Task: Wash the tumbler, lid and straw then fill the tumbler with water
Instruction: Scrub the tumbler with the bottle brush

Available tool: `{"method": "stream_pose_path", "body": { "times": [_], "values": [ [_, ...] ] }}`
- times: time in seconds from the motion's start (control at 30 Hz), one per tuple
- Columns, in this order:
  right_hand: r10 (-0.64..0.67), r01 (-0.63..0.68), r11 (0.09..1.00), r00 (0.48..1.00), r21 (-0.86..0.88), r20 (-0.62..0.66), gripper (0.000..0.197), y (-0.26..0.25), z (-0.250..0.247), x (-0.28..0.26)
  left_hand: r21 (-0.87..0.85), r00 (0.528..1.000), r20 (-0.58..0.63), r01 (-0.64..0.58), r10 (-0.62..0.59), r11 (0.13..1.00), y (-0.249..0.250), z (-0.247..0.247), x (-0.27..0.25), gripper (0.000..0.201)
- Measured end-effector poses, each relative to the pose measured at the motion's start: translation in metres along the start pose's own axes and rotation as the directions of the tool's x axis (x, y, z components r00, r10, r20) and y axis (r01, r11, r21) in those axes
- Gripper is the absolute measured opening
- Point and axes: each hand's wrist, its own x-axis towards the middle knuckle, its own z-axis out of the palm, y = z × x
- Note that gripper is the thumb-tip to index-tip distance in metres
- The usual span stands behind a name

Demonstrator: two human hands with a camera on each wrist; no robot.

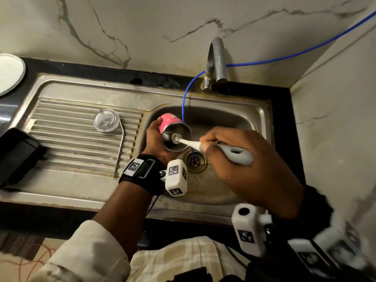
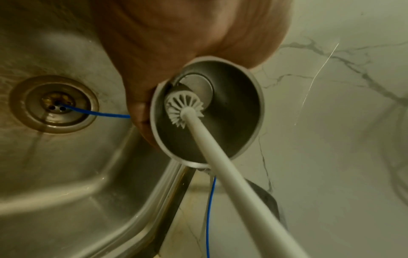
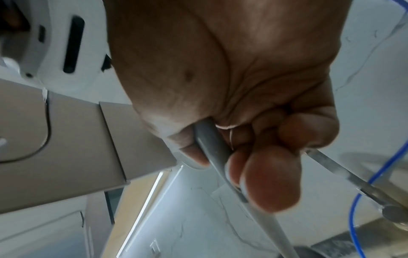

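Tilting the tumbler [image 1: 172,131] over the sink [image 1: 240,117] basin, the left hand [image 1: 155,142] wraps it mouth-outward so the brush [image 1: 186,141], gripped in the right hand's [image 1: 242,157] curled fingers [image 3: 273,178], reaches inside; lid [image 1: 106,120] and straw [image 1: 120,147] wait left of the basin.

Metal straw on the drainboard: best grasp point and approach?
Pinch the metal straw on its long straight shaft, mid-length, coming from above with fingers across the drainboard ribs. It lies flat on the ribs, so the grooves probably give fingertip room underneath. Avoid the bent top end: it sits against the clear lid.
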Motion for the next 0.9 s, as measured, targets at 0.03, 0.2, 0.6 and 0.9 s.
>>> {"method": "stream_pose_path", "body": {
  "times": [0.03,0.2,0.6,0.9],
  "values": [
    [0.004,-0.005,1.0,1.0,-0.022,-0.016,0.022,0.004,0.008,0.006,0.003,1.0,-0.004,0.014,-0.014,1.0,-0.002,0.001,-0.001,0.068],
    [0.037,-0.038,0.998,0.999,0.042,0.03,0.019,0.002,0.006,0.011,-0.015,0.999,-0.044,0.0,0.0,1.0,0.0,-0.001,-0.001,0.064],
    [0.006,-0.006,0.998,1.0,-0.062,-0.006,0.025,0.01,0.015,0.025,0.107,0.998,-0.066,0.009,-0.002,0.994,-0.001,0.008,-0.006,0.072],
    [-0.001,-0.015,0.993,0.991,0.116,0.137,0.018,-0.009,-0.026,-0.002,0.096,0.998,-0.06,0.004,0.002,0.995,0.011,-0.005,-0.006,0.067]
  ]
}}
